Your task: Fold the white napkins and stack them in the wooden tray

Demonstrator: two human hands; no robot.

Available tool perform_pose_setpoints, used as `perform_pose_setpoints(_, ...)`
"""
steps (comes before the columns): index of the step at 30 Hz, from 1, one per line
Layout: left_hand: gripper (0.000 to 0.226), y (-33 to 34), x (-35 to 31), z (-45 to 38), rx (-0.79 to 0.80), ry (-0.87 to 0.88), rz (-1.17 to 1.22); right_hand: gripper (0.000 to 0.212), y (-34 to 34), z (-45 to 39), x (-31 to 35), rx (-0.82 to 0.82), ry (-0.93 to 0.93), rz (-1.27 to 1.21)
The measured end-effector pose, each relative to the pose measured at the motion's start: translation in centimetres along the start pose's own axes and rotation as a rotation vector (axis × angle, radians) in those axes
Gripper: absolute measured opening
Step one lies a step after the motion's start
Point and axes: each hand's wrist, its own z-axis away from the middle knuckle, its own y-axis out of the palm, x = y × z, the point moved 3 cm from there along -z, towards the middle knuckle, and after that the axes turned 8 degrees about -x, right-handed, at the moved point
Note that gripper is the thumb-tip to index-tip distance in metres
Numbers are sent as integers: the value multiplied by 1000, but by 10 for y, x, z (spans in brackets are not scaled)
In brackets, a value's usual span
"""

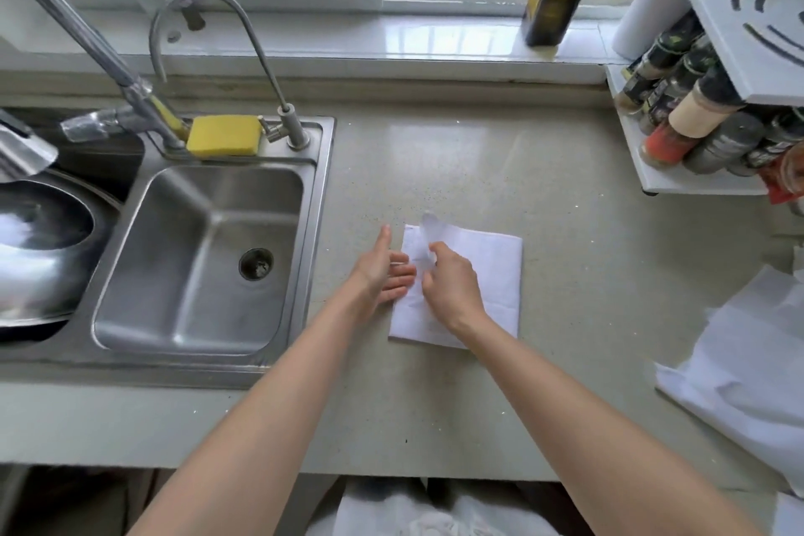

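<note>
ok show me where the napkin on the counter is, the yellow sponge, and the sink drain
napkin (491,274): head view, on its flat right half.
yellow sponge (224,135): head view, middle of its top face.
sink drain (256,263): head view, centre of the drain hole.

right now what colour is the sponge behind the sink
Yellow: the sponge sits between the taps, clearest in the head view.

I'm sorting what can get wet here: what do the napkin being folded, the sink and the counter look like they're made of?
The napkin looks like thin white paper, matte, with crisp fold creases; it could be fine cloth. The sink looks like brushed stainless steel, grey with soft reflections. The counter appears to be polished speckled stone or composite, pale beige and glossy where the window reflects.
</note>
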Motion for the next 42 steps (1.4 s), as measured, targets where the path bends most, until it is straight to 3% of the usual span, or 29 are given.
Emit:
perform_pose_setpoints(3,60,-2,2,-5,-15,23,-22,27,12,2,-2,161,-59,90)
perform_pose_setpoints(7,29,-2,8,-14,-83,149,-151,31,4,5,-8,229,-91,61)
perform_pose_setpoints(11,16,0,6,-17,-215,297,-418,32,-6,10,-12,310,-161,72)
perform_pose_setpoints(16,21,1,1,-8,-299,430,-615,38,-10,22,-20,418,-301,142)
perform_pose_setpoints(20,21,0,1,-5,-328,460,-639,36,-17,24,-37,249,-430,226)
perform_pose_setpoints(24,23,-4,2,1,-335,489,-660,46,-24,22,-57,108,-359,299)
perform_pose_setpoints(30,25,-9,4,4,-288,505,-636,59,-24,21,-74,192,-294,359)
perform_pose_setpoints(42,35,-11,9,5,-281,471,-633,64,-27,26,-78,220,-295,389)
